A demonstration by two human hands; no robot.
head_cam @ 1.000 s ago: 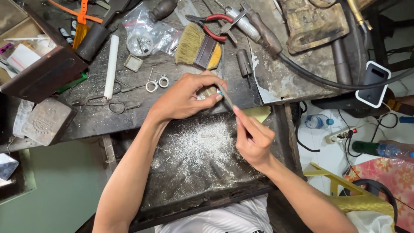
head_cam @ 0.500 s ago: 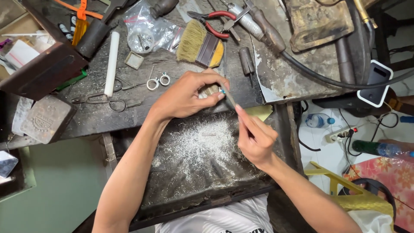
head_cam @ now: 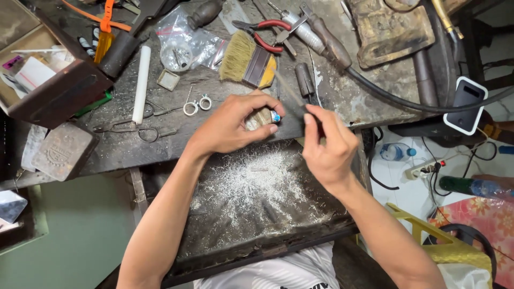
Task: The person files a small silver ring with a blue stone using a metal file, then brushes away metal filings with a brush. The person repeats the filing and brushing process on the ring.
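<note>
Silver-coloured filings lie scattered over a dark metal catch tray [head_cam: 225, 251] set below the front edge of a scarred grey workbench [head_cam: 160, 144].

Left hand [head_cam: 233, 126]: fingers curled narrow, pinching a small silver ring with a blue stone [head_cam: 274, 116] against a worn wooden bench peg [head_cam: 258, 119] at the bench edge. The ring sits at the fingertips, directly above the tray.

Right hand [head_cam: 327, 147]: thumb and fingers closed tight on a thin metal needle file [head_cam: 289, 88], blurred in the picture. The file slants up and left from the grip, passing just beside the ring; whether it touches the ring cannot be told.

On the bench behind the hands:
- two plain silver rings [head_cam: 197, 105], side by side, near the left hand;
- white cylindrical stick [head_cam: 141, 83], lying lengthwise;
- flat bristle brush with dark ferrule and yellow handle [head_cam: 249, 63];
- red-handled pliers [head_cam: 262, 33], beyond the brush;
- clear plastic bags [head_cam: 187, 43];
- small square metal tin [head_cam: 168, 80];
- dark handpiece on a thick black hose [head_cam: 375, 88], running off to the right;
- open brown wooden box [head_cam: 59, 96] at the far left;
- grey embossed metal block [head_cam: 64, 152], at the left edge.

Right of the bench: white-framed phone [head_cam: 465, 104], resting upright.
</note>
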